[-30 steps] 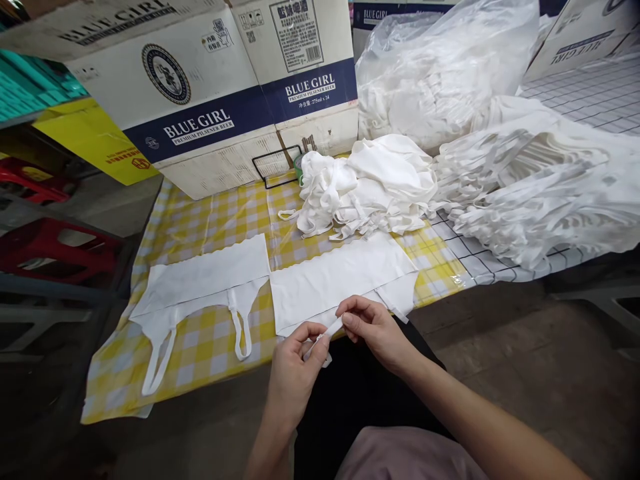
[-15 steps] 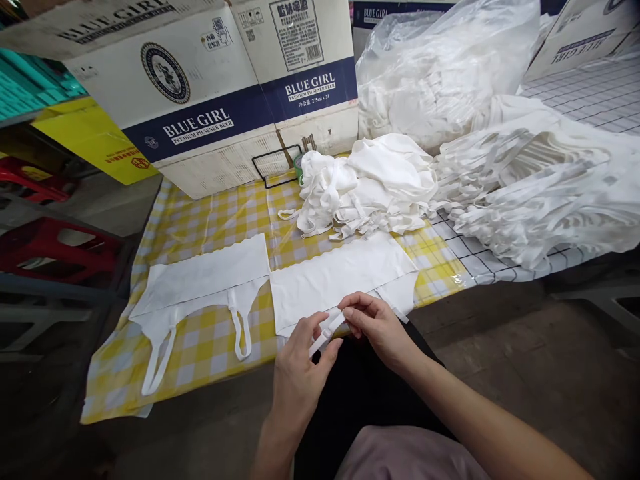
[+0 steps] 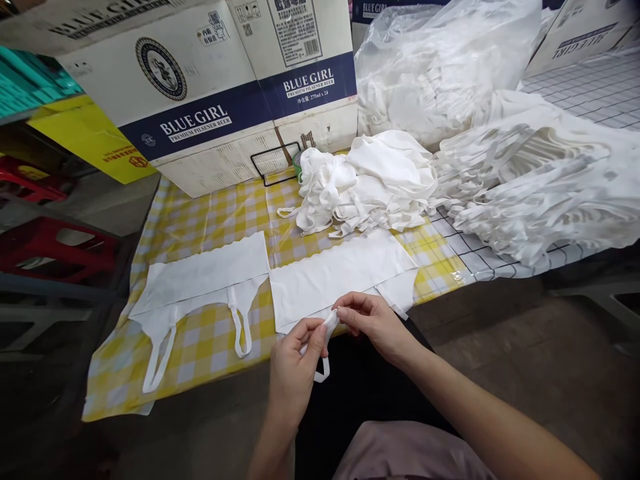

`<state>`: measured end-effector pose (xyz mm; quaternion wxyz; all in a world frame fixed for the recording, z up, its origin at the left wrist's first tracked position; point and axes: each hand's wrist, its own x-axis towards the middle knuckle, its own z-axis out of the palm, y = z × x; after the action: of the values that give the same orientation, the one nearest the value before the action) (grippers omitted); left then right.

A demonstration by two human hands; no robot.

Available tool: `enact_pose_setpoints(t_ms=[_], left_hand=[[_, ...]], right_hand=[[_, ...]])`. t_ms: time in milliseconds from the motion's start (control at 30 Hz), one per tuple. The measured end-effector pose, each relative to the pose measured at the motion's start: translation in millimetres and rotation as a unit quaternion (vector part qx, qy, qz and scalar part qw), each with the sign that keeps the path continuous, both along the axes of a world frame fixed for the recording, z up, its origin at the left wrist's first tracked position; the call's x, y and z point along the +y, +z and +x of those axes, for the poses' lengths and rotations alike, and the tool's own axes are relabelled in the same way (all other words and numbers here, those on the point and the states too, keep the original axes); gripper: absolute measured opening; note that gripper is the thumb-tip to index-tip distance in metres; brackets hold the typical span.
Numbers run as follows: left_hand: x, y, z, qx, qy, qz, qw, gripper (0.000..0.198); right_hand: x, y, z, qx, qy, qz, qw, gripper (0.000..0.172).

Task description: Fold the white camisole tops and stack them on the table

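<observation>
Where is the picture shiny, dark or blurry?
Head view: the bag shines in spots, the floor is dim, the nearer red stool looks blurry; the left hand, right hand and strap look fairly clear.

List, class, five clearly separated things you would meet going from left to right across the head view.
Lower red stool → left-hand flat white garment → person's left hand → person's right hand → layered pile of white garments.
</observation>
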<state>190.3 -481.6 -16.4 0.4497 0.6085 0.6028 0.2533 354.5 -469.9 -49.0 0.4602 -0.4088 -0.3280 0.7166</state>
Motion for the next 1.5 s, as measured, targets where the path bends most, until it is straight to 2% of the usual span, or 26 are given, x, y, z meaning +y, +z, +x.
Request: enact_pose_setpoints(t_ms=[233,367,467,600,733,867,933,1000,1067,1267,1500], left_hand=[[2,-3.3,-2,-0.096,0.001,-0.092,0.991,0.027],[4,-4.9,-7,-0.134,-0.003,-0.149,0.980,0.035],[4,-4.4,-12,-0.141,0.000,-0.157,0.977,0.035],[2,-4.1,-14,-0.141,-0.002,-0.146,0.979,0.034],[1,-4.2,-11,-0.148,-0.020,-0.147,0.978,0.035],[1,-3.8,-10,-0.159,-0.044,-0.165,0.972,0.034],[2,-3.8,-10,-0.161,-0.054,-0.174,0.970,0.034],[2,-3.8,-11,-0.164,-0.064,-0.176,0.969,0.033],[2,-3.6,-11,-0.163,-0.074,-0.175,0.968,0.033],[1,-4.0,-13,-0.145,-0.083,-0.168,0.972,0.034],[3,-6.4,-14,-0.129,-0.079,-0.148,0.977,0.034]], right_hand=[[2,-2.5,-2,0.013,0.012,-0.004,1.000,0.028],[6,-3.8,5,0.021,-0.041,-0.031,0.998,0.028],[9,-3.4,12,0.015,-0.086,-0.036,0.996,0.026],[10,-1.7,18,-0.008,-0.091,-0.025,0.996,0.021],[7,0.4,16,-0.080,-0.066,0.015,0.994,0.019],[3,4.6,13,-0.105,0.001,0.095,0.990,0.030],[2,6.1,11,-0.078,0.065,0.106,0.989,0.034],[2,6.4,9,-0.026,0.125,0.086,0.988,0.036],[3,5.8,7,0.018,0.155,0.061,0.986,0.036],[4,4.0,9,-0.002,0.149,0.045,0.988,0.024],[3,4.4,14,-0.035,0.110,0.029,0.993,0.027]])
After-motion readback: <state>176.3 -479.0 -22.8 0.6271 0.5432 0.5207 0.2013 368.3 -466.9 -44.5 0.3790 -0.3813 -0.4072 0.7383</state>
